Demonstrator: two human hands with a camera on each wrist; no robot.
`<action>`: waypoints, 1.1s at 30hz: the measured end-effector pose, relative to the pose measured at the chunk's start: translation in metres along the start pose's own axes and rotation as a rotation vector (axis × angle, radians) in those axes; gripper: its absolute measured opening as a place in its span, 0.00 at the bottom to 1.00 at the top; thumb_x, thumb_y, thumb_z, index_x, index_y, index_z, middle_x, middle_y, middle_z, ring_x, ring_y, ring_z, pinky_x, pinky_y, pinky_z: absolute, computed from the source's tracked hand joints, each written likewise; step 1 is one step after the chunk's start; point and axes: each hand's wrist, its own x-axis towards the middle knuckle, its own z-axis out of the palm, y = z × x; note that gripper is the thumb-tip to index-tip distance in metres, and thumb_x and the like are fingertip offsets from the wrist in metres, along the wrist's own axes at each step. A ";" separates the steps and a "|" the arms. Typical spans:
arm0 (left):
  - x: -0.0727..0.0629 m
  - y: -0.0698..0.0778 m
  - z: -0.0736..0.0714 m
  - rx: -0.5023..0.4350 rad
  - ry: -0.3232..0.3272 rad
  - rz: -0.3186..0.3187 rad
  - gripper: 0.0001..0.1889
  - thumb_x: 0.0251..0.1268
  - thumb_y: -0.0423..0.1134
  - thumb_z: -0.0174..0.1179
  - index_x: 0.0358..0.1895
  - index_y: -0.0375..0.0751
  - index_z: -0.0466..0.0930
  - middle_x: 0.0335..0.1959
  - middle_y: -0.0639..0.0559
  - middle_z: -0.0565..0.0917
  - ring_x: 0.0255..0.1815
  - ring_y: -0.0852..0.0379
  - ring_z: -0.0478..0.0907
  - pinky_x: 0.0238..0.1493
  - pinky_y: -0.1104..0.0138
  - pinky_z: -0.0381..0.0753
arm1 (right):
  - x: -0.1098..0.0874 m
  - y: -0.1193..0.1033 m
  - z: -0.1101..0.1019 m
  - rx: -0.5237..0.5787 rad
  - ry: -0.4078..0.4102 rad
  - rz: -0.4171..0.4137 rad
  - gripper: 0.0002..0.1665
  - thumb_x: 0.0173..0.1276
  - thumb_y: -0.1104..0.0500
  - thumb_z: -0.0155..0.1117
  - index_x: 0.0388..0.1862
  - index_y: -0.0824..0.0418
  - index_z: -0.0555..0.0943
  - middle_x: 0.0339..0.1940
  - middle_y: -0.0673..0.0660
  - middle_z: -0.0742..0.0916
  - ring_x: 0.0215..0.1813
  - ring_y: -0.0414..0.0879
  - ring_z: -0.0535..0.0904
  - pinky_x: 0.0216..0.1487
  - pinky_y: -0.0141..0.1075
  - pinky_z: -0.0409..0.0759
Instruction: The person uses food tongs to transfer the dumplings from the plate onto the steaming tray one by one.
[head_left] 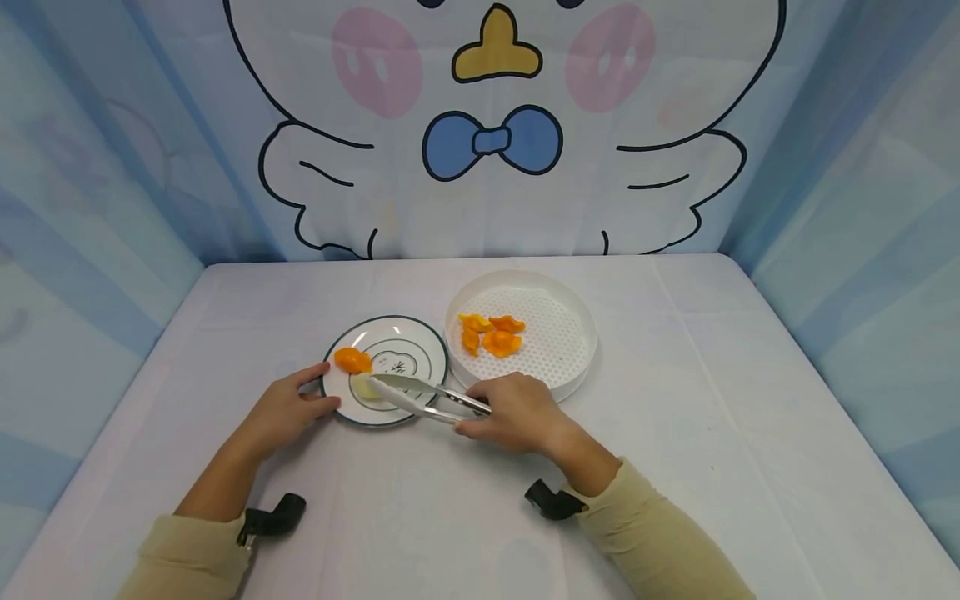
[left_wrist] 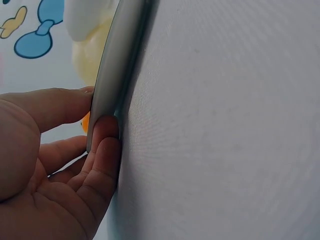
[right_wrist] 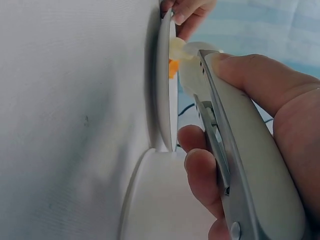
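Observation:
My left hand [head_left: 288, 411] grips the left rim of a white plate with a dark green edge [head_left: 397, 333], its thumb above and its fingertips underneath in the left wrist view. On the plate lie an orange piece [head_left: 352, 360] and a pale yellow piece [head_left: 362, 387]. My right hand [head_left: 521, 412] holds a pair of metal tongs [right_wrist: 250, 145] with pale tips, thumb on one arm and fingers on the other. Those tips reach over the plate, right at the pale yellow piece and partly covering it in the head view.
Just right of the plate stands a round white tray [head_left: 555, 329] with a perforated base. Several orange pieces [head_left: 502, 343] lie in its left half. A white cloth covers the table [head_left: 712, 467]; a printed cartoon curtain [head_left: 487, 217] rises behind it.

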 end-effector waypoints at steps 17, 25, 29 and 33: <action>0.001 -0.001 0.001 -0.008 0.003 0.003 0.41 0.70 0.48 0.62 0.79 0.40 0.54 0.59 0.33 0.76 0.50 0.45 0.74 0.57 0.50 0.74 | -0.011 0.025 -0.038 0.100 0.082 0.048 0.19 0.60 0.44 0.73 0.44 0.55 0.88 0.28 0.40 0.83 0.27 0.37 0.74 0.31 0.36 0.70; 0.001 0.000 0.000 -0.009 0.002 -0.002 0.40 0.70 0.47 0.62 0.80 0.40 0.54 0.56 0.34 0.77 0.50 0.45 0.74 0.55 0.52 0.74 | -0.016 0.041 -0.053 0.125 0.115 0.109 0.25 0.59 0.45 0.74 0.50 0.59 0.87 0.36 0.46 0.88 0.32 0.39 0.77 0.33 0.36 0.74; 0.001 0.000 0.000 -0.009 0.004 -0.007 0.41 0.70 0.47 0.63 0.79 0.40 0.54 0.55 0.34 0.77 0.49 0.45 0.74 0.53 0.53 0.74 | -0.018 0.051 -0.059 0.131 0.137 0.141 0.28 0.59 0.45 0.74 0.53 0.61 0.87 0.39 0.48 0.89 0.33 0.39 0.79 0.34 0.37 0.75; 0.001 0.000 0.000 -0.011 0.007 -0.010 0.40 0.70 0.46 0.62 0.79 0.40 0.54 0.55 0.35 0.77 0.48 0.45 0.74 0.52 0.55 0.74 | -0.018 0.061 -0.064 0.135 0.154 0.169 0.29 0.61 0.45 0.74 0.54 0.62 0.86 0.42 0.51 0.89 0.33 0.41 0.80 0.33 0.37 0.75</action>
